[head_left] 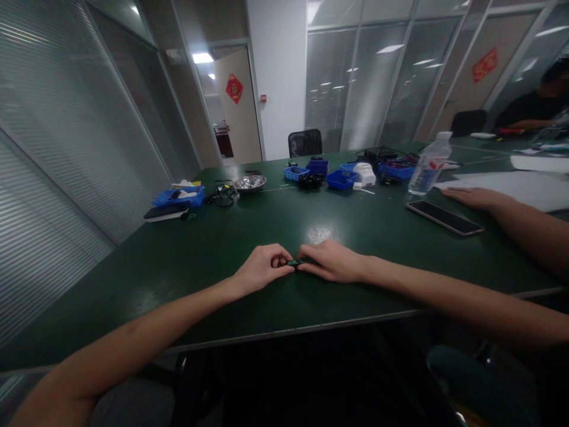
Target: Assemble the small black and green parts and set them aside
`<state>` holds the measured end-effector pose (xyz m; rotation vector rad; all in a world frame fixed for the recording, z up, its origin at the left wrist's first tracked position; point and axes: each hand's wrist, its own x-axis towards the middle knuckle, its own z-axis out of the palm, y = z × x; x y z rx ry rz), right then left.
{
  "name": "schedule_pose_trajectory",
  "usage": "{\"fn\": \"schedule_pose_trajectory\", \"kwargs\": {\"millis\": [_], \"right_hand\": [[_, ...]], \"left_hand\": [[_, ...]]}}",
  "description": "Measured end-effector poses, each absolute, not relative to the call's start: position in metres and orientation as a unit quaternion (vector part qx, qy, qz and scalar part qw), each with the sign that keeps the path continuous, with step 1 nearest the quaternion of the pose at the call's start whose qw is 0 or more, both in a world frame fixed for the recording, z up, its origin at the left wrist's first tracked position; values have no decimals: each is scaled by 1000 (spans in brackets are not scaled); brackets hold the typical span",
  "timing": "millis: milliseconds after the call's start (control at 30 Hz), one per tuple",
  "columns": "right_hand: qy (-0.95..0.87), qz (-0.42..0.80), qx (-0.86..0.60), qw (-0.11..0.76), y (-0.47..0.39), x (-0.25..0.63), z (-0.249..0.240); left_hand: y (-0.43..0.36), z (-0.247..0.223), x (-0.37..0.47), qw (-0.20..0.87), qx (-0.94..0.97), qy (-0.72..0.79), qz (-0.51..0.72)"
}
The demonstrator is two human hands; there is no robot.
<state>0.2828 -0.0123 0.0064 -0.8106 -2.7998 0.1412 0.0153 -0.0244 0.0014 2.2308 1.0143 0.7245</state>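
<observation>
Near the front edge of the dark green table [213, 237], my two hands meet over a small dark object with green parts [293, 263]. The fingers of my left hand [262, 267] pinch its left end. From the right, my right hand [331, 261] pinches its other end, thumb below and fingers curled above. The object lies at or just over the tabletop. Its exact shape is too small to make out, and the fingertips partly cover it.
A phone [444, 217] and a water bottle [430, 163] stand right, beside another person's forearm [528, 222]. Farther back are a metal bowl [249, 183], blue trays [341, 179], black cables [222, 193] and, at left, a blue tray [178, 197] on a dark flat item.
</observation>
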Motion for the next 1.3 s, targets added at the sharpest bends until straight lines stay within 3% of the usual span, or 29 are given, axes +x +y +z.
{"fn": "schedule_pose_trajectory", "kwargs": {"millis": [300,700,1300], "right_hand": [[-951,68,-273,127,-12,285,3],[-929,71,-346,112,-8,292,12],[-919,54,-372,120,3,298,8]], "left_hand": [[-15,-1,12,342,842,353,223],[-11,4,-2,376,816,363,249],[-13,9,-5,326,843,364,225]]}}
